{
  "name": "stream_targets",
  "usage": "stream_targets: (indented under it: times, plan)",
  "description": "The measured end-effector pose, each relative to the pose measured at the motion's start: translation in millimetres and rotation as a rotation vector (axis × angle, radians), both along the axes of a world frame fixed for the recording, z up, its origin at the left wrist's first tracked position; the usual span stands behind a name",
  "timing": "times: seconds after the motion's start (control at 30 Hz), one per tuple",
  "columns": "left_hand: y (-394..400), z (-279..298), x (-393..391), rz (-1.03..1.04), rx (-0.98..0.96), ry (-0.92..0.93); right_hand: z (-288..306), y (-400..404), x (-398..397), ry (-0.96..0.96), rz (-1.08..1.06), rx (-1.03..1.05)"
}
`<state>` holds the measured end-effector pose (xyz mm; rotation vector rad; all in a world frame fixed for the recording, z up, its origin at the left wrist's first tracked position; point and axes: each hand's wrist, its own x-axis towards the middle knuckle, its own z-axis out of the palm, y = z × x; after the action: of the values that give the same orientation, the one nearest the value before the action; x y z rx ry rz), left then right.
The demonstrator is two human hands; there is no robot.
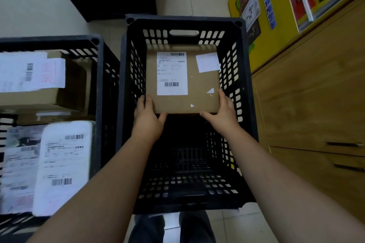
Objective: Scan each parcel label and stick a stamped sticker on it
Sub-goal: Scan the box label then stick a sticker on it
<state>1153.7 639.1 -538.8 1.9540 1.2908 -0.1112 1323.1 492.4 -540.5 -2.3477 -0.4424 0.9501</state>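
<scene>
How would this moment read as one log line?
both hands: left hand, right hand hold brown parcel | inside black crate | label, sticker on

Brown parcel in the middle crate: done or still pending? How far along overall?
Looks done: the brown parcel carries its shipping label plus a small white sticker. In hand: left hand and right hand grip its near corners inside the otherwise empty black crate. Left: the left crate holds several parcels; their status can't be judged.
</scene>
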Motion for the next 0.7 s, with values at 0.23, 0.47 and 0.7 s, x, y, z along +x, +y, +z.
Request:
stream_targets:
  times: [0.23, 0.47, 0.7]
  plan:
    - [-5, 149, -35, -0.363, 0.184, -0.097, 144, -22, -29, -0.168, 0.267, 0.079]
    - [2, 351, -38, -0.618, 0.473, -0.186, 336, -30, -50, -0.451, 0.336, 0.196]
    - [-9, 488, -16, -0.857, 0.635, -0.474, 469, -81, -70, -0.712, 0.065, 0.218]
